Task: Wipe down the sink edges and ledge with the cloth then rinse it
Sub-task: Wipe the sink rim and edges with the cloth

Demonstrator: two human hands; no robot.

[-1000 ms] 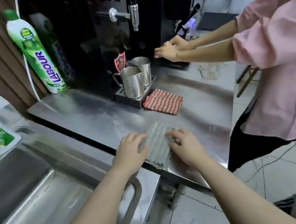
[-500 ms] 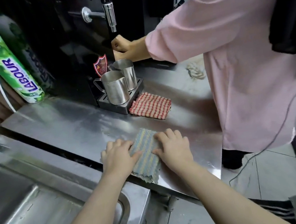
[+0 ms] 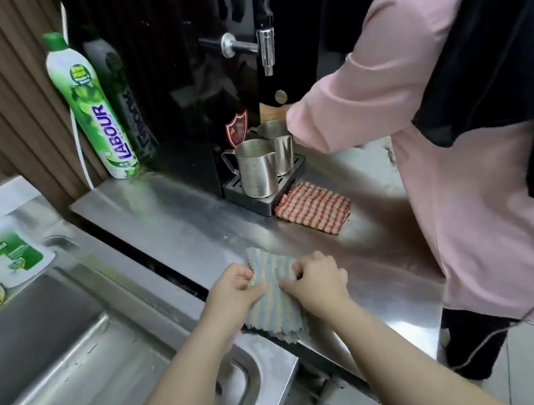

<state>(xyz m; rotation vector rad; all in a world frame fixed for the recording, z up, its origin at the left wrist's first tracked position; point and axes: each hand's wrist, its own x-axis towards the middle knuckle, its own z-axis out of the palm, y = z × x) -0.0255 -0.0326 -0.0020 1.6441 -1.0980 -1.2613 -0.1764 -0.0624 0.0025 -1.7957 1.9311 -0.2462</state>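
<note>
On the steel counter (image 3: 175, 223) lie a striped cloth (image 3: 276, 312), a checked cloth (image 3: 313, 208) and a black tray (image 3: 247, 202).

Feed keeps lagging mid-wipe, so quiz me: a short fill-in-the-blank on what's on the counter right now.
The left hand and right hand pinch the striped cloth; the sink lies to their ____.
The tray beside the red checked cloth holds ____ steel jugs.
The tall green bottle reads ____.
Missing: left; two; LABOUR

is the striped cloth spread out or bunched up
Mostly spread: the striped cloth lies flat on the steel counter, its near edge overhanging, while the left hand and right hand pinch it near its middle.
</note>
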